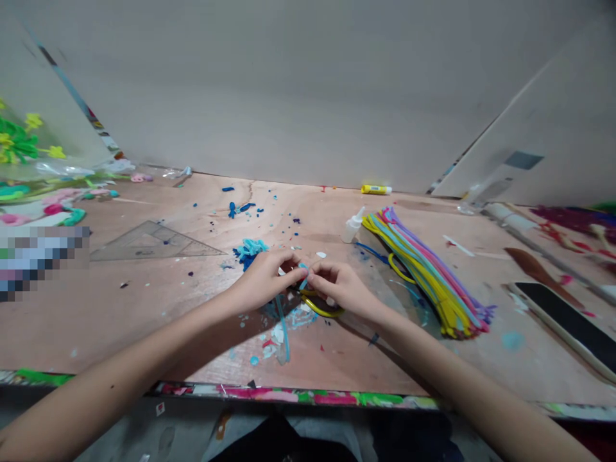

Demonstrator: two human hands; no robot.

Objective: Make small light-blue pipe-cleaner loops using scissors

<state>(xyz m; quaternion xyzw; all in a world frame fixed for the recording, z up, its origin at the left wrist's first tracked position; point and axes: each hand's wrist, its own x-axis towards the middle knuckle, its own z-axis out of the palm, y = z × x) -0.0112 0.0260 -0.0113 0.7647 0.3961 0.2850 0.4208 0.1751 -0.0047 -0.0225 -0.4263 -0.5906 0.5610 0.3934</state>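
My left hand (262, 279) and my right hand (339, 285) meet above the middle of the table. Both are closed in a pinch on a short light blue pipe cleaner (303, 282). Just beneath my right hand is a pair of scissors with yellow handles (321, 310); whether my hand touches it is hidden. A longer light blue strip (285, 333) extends below my left hand toward the table's front edge. Close beyond my left hand sits a pile of light and dark blue pipe cleaner pieces (249, 251).
Right of my hands lie a bundle of coloured pipe cleaners (428, 276) and a white squeeze bottle (353, 226). Farther right is a phone (568, 324). A yellow glue stick (376, 189) lies by the back wall, a clear set square (154, 242) at left. Scraps litter the table.
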